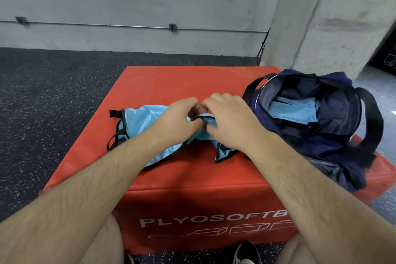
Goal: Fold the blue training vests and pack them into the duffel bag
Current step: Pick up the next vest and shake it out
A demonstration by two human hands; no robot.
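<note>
A light blue training vest (137, 122) with black trim lies crumpled on top of the red plyo box (171, 83). My left hand (177, 118) and my right hand (229, 118) meet over its middle, both with curled fingers pinching a bunched, black-edged fold of the fabric. To the right on the box stands the navy duffel bag (334, 152), unzipped and gaping, with a folded blue vest (293, 111) lying inside it. Black straps of the bag hang over its sides.
The box top behind and left of the vest is bare red vinyl. Speckled black rubber floor (53, 96) surrounds the box. A concrete wall runs behind and a concrete pillar (321, 17) rises at the back right. My knees and shoes show below the box front.
</note>
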